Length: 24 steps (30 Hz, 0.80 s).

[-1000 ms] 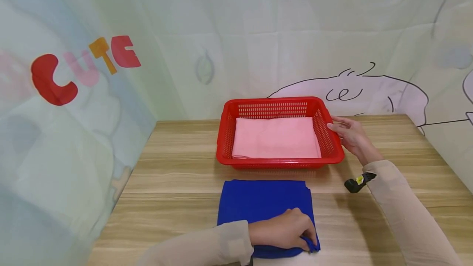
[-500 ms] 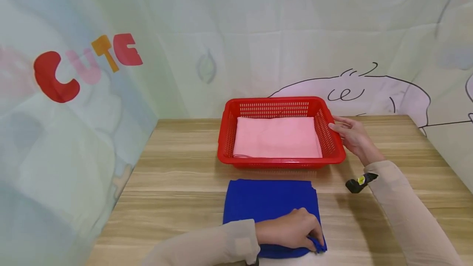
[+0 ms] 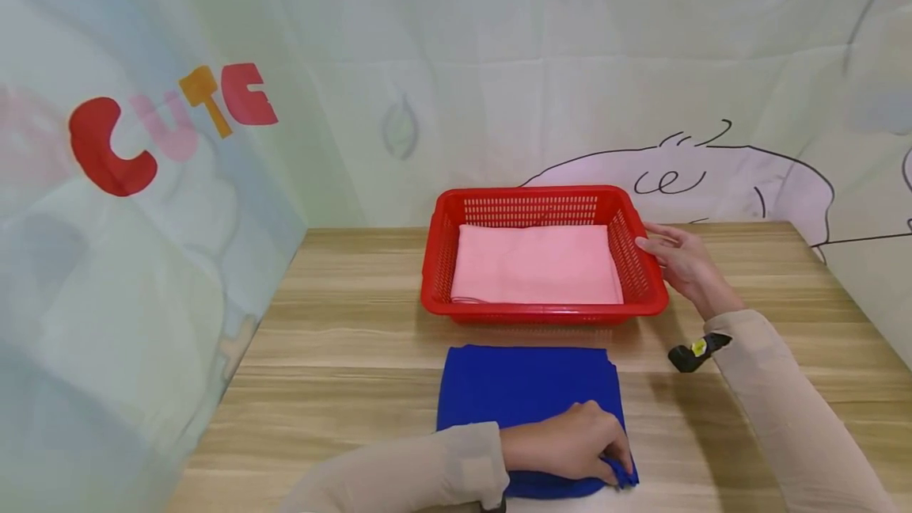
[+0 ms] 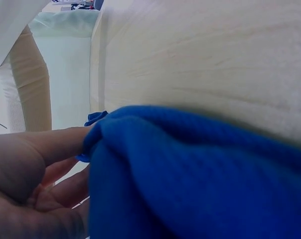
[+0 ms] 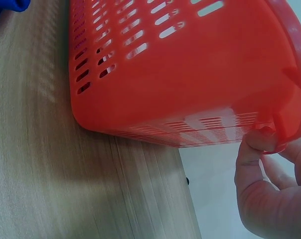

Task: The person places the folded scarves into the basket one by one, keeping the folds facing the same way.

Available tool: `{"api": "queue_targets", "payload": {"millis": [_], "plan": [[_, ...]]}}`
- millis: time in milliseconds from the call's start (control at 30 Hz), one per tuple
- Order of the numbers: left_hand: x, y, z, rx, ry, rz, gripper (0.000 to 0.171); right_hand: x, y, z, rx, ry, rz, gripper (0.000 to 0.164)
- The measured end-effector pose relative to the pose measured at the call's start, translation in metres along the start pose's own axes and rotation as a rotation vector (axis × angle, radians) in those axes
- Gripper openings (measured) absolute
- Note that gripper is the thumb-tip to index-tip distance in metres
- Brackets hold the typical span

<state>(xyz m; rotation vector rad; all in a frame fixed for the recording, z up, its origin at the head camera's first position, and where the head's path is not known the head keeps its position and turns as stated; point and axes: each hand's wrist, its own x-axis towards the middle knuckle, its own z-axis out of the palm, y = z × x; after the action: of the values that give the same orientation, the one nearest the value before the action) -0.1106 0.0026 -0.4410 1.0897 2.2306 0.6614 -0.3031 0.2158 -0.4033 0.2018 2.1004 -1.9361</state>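
Note:
Folded blue cloth [image 3: 527, 386] lies flat on the table in front of a red plastic basket [image 3: 545, 310]. My left hand [image 3: 570, 442] reaches across the cloth and pinches its near right corner; the left wrist view shows bunched blue fabric [image 4: 190, 169] beside the fingers. A folded pink cloth [image 3: 534, 264] rests inside the basket. At the basket's right side, my right hand [image 3: 682, 264] grips the rim, with the thumb on top. The right wrist view shows those fingers [image 5: 250, 164] curled at the red edge.
The wood-grain table [image 3: 342, 339] ends at a printed fabric backdrop [image 3: 356, 117] behind and on the left. A black wrist strap piece [image 3: 687, 358] hangs beside the right sleeve [image 3: 784, 410].
The blue cloth has slid slightly right with my left hand, still pinched at the corner. My right hand stays on the basket rim. The head view has shifted a little.

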Motion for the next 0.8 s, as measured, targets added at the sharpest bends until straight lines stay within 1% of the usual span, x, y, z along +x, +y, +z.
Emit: {"api": "queue_targets", "payload": {"millis": [200,367,467,600,700,800], "plan": [[-0.0036,0.0028,-0.0002,-0.028,0.015,-0.018,0.018,0.0017,-0.0012,0.0012,-0.018,0.009,0.011,0.073],[-0.0043,0.0055,0.0028,-0.052,0.031,-0.058,0.019,0.0004,-0.0024,0.0011,-0.038,0.012,0.015,0.072],[-0.0049,0.0071,0.0057,-0.029,0.050,-0.065,0.018,-0.0001,-0.0021,0.0007,-0.054,0.010,0.013,0.072],[-0.0065,0.0081,0.0080,0.020,0.071,-0.054,0.016,0.0006,-0.0012,0.0006,-0.084,0.013,0.001,0.073],[-0.0072,0.0089,0.0081,0.014,0.053,-0.061,0.017,0.0011,-0.0004,0.0001,-0.102,0.012,-0.012,0.075],[-0.0082,0.0096,0.0064,-0.007,0.013,-0.070,0.022,0.0008,0.0008,-0.0027,-0.126,-0.004,-0.031,0.078]]}}
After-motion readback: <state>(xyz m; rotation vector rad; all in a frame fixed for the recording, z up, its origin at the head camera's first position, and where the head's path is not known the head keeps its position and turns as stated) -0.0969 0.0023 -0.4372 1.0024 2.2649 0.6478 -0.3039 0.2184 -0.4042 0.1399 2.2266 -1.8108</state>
